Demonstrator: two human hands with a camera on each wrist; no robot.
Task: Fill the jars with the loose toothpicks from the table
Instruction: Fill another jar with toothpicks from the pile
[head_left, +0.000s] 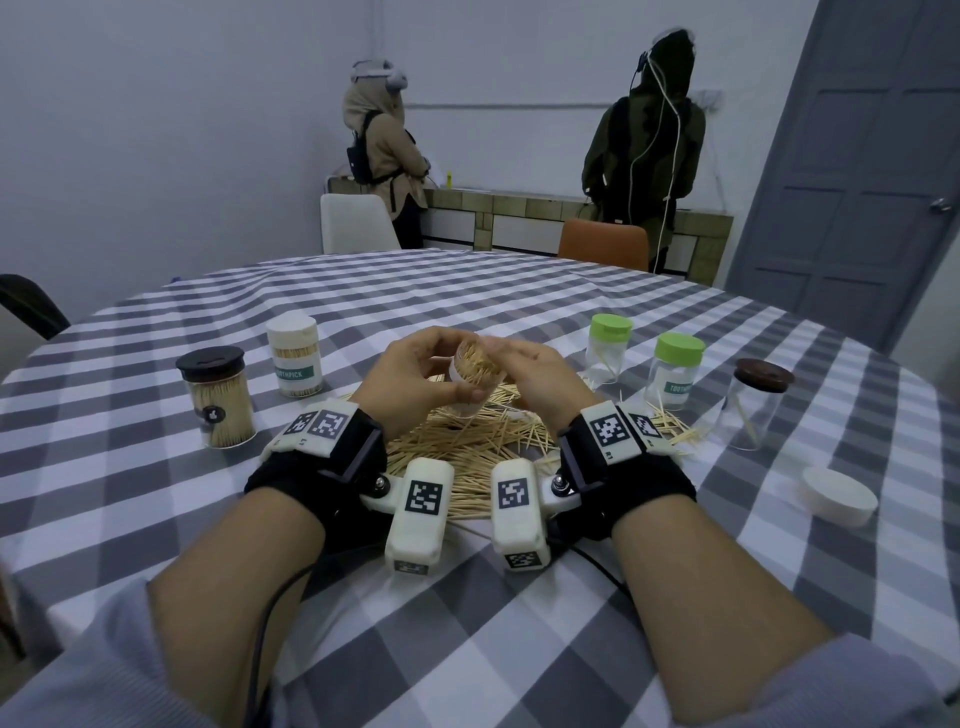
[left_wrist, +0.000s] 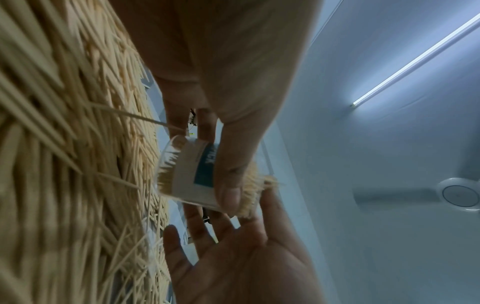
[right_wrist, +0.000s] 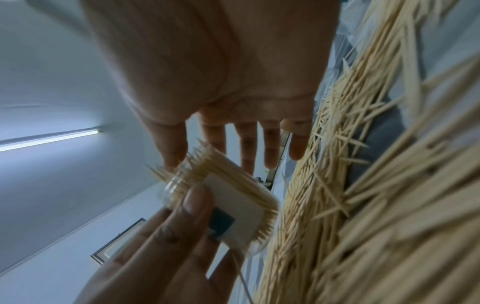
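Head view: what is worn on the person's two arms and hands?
Each wrist carries a black strap with a cream plastic camera unit bearing black-and-white square markers. A black cable runs along the left forearm. Grey sleeves are pushed up. Both hands are bare.

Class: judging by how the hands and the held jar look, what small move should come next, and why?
Probably press the sticking-out toothpicks down level with the right hand. The jar, held by the left hand, looks packed full, with tips poking past its open mouth.
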